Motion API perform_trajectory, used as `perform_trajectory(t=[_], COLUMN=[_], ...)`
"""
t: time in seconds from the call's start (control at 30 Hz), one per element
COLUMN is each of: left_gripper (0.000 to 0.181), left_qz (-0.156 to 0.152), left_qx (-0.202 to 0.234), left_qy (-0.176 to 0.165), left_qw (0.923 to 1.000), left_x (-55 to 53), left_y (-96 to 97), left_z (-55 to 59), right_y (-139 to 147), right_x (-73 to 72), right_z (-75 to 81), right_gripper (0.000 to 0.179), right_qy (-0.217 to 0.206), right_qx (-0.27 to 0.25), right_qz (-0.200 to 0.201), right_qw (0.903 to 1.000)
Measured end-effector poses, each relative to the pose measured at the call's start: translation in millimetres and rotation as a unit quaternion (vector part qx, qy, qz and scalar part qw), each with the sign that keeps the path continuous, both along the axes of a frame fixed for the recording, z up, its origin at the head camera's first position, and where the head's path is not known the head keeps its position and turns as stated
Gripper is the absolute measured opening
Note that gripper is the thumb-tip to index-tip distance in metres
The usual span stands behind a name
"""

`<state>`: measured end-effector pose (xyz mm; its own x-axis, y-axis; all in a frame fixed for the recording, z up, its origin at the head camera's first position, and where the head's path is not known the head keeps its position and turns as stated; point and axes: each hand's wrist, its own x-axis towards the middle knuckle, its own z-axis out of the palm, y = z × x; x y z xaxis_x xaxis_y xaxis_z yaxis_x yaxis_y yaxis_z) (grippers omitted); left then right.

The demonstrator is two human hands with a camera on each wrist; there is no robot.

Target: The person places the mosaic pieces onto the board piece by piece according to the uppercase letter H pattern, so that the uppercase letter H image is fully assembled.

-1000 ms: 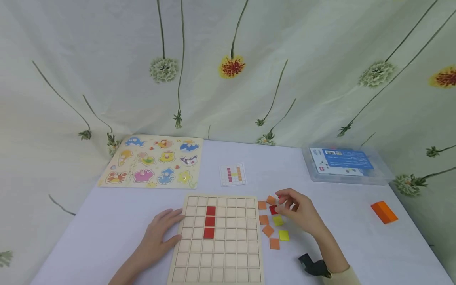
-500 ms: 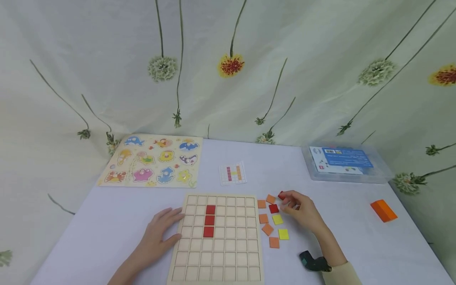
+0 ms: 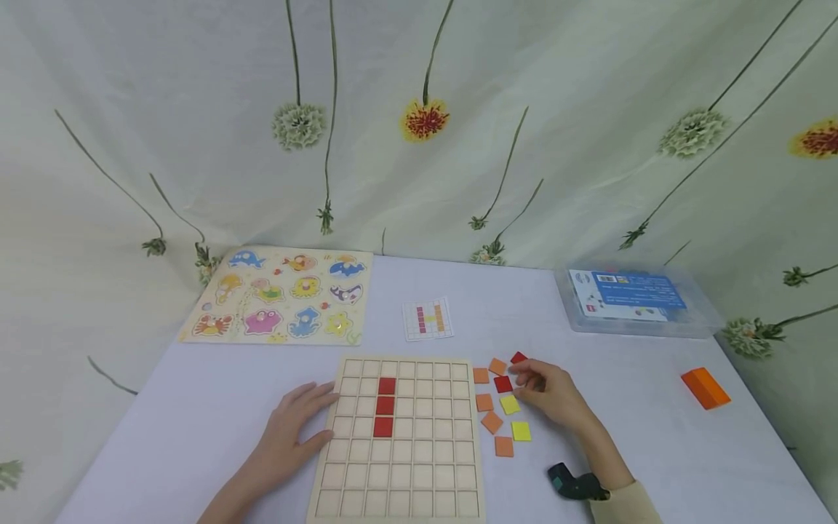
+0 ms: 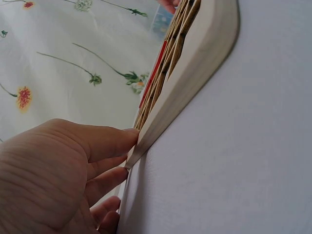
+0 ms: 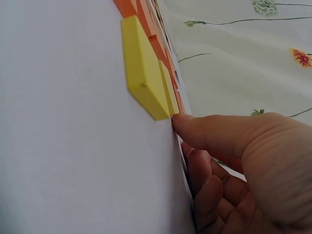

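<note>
I see the right hand (image 3: 550, 389) has dipped slightly toward the near edge of the tabletop (image 3: 164, 437), baring the far red tile (image 3: 519, 357) its fingers mostly hid a second ago. That tile and the near red tile (image 3: 503, 384) lie loose on the board's (image 3: 425, 451) right, so I judge neither is placed yet. Right thumb and forefinger look parted, other fingers curled; whether they pinch anything I can't tell. The left hand (image 3: 291, 433), fingers spread, touches the board's left edge, unmoved; three set tiles (image 3: 385, 405) are unchanged.
</note>
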<state>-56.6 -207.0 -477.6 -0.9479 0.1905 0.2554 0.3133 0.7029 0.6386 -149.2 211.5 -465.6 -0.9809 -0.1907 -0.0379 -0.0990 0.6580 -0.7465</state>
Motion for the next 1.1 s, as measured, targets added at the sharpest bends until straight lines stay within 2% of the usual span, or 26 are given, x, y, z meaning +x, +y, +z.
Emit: perform_trajectory(t=[0.27,0.63,0.93,1.1], left_gripper=[0.051,0.050,0.051,0.051], left_qz=[0.002,-0.002,0.000,-0.003], left_qx=[0.001,0.003,-0.002,0.001], left_qy=[-0.005,0.018,0.006,0.008], left_qw=[1.0000,0.9998,1.0000,1.0000], left_x=[-0.3,0.7,0.9,1.0], left_y=[-0.7,-0.8,-0.6,-0.7], left_z=[-1.0,-1.8,-0.2,-0.8], right_y=[-3.7,-5.9,-3.4,-2.2], right_x=[3.2,3.2,-0.4,0.4], right_z=[1.8,2.4,1.4,3.9], right_gripper=[0.027,0.024,0.020,0.021], right_qy=[0.009,0.016,0.007,0.011], right_qx=[0.012,0.022,0.021,0.019], right_qz=[0.006,0.007,0.008,-0.004], right_qw=[0.9999,0.9996,0.9997,0.9998])
